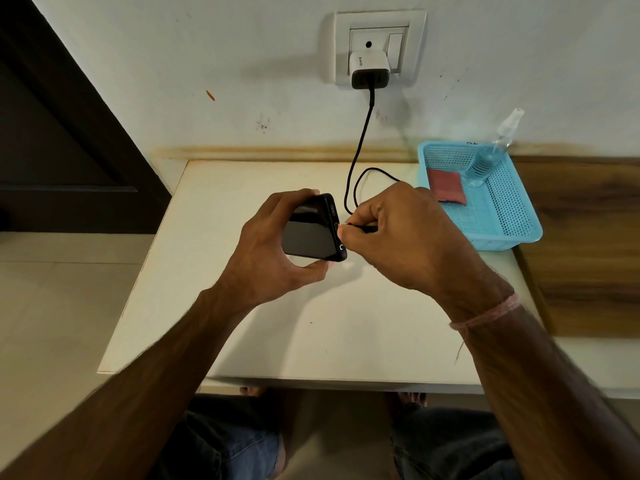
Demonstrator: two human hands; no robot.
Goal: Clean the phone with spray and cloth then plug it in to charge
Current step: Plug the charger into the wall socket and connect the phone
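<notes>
My left hand (273, 251) grips a black phone (311, 233) just above the white table, its bottom edge turned to the right. Pinched in my right hand (398, 233) is the plug end of a black charging cable (360, 140), held right at the phone's bottom edge. Whether the plug is seated in the port is hidden by my fingertips. The cable rises to a white charger (369, 69) in the wall socket. A clear spray bottle (488, 157) and a folded red cloth (446, 189) lie in a blue basket (512, 220).
The white table (277, 334) stands against the wall, with the basket on its right back corner. A wooden panel (588, 237) lies to the right. A dark door frame (69, 140) is at the left. My knees show below the table's front edge.
</notes>
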